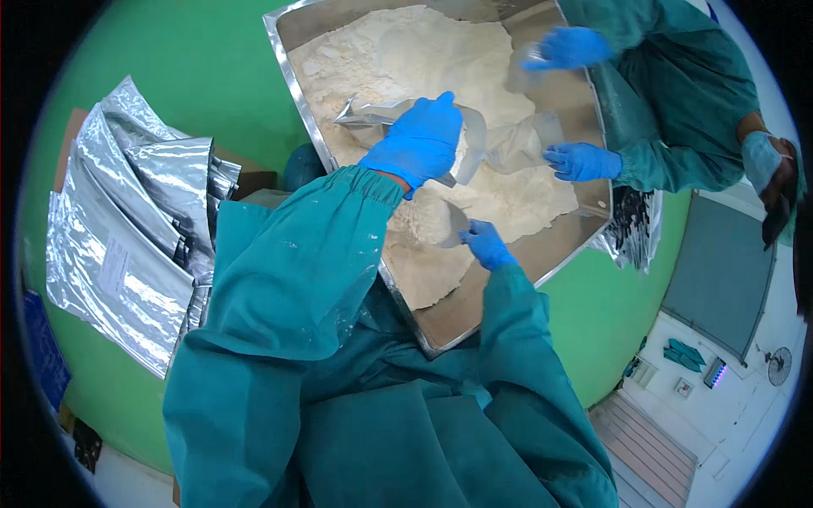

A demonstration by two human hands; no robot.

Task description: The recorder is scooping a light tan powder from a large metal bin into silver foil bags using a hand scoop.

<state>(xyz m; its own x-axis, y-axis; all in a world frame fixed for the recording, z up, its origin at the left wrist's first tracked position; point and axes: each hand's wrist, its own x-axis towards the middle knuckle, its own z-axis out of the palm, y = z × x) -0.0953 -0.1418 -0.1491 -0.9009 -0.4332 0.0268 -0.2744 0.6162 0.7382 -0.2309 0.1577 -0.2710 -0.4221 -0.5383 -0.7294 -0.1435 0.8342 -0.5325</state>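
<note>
A metal tray (294, 95) holds a broad bed of pale cream powder (406, 51), heaped unevenly. Over its middle, my left hand (419, 140) in a blue glove grips a silver foil bag (366, 116); the bag's edges show on both sides of the glove. Nearer to me, my right hand (489, 245), also gloved, closes on the end of a scoop (456, 224) whose bowl sits at the powder. Most of the scoop's handle is hidden by my fingers. White dust marks my left sleeve.
At right, a co-worker's gloved hand (584, 161) holds a translucent bag (518, 146) beside my foil bag. The co-worker's other hand (572, 48) is blurred above the tray. Stacked foil bags (118, 245) lie on my left, more foil bags (631, 224) beyond the tray's right side.
</note>
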